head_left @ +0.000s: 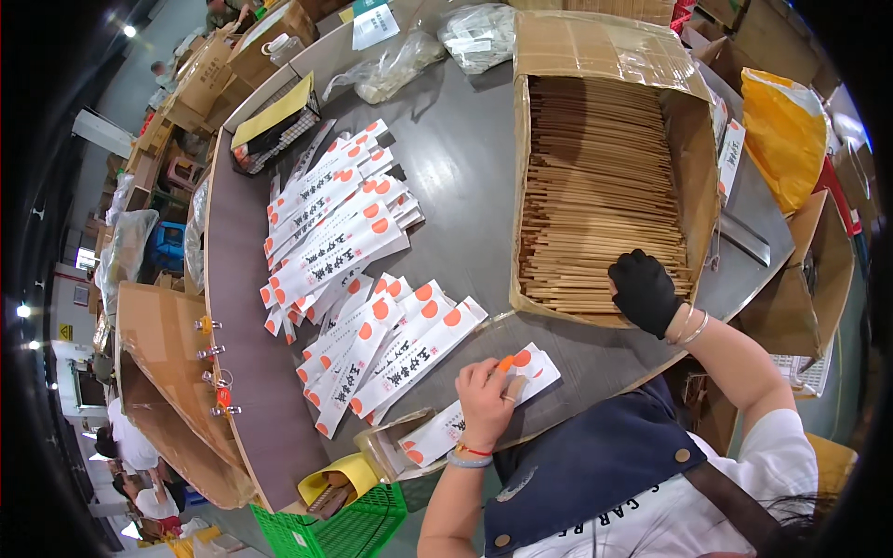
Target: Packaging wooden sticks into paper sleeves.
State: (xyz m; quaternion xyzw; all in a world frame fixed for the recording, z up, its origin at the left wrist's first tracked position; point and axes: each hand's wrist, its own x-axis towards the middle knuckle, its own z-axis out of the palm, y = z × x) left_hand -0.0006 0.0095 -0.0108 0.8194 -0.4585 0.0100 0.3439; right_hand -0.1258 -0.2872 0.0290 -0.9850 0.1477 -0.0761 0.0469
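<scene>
My left hand (486, 400), with an orange finger cover on one finger, is closed on a white paper chopstick sleeve (435, 437) with orange dots, at the table's near edge. At the near end of an open cardboard box (693, 177), my right hand (645, 293) in a black fingerless glove curls over wooden chopsticks (605, 177). The chopsticks lie crosswise and fill the box. My right fingertips are partly hidden among them. Left of the box, printed sleeves lie in two overlapping heaps, a far heap (330, 228) and a near heap (381, 358).
Clear plastic bags (395, 70) lie at the back of the grey table (456, 186). A basket with a yellow top (274, 121) stands far left. A yellow-lined container (339, 484) sits at the near left corner, above a green crate (326, 530). Cartons (819, 279) stand at the right.
</scene>
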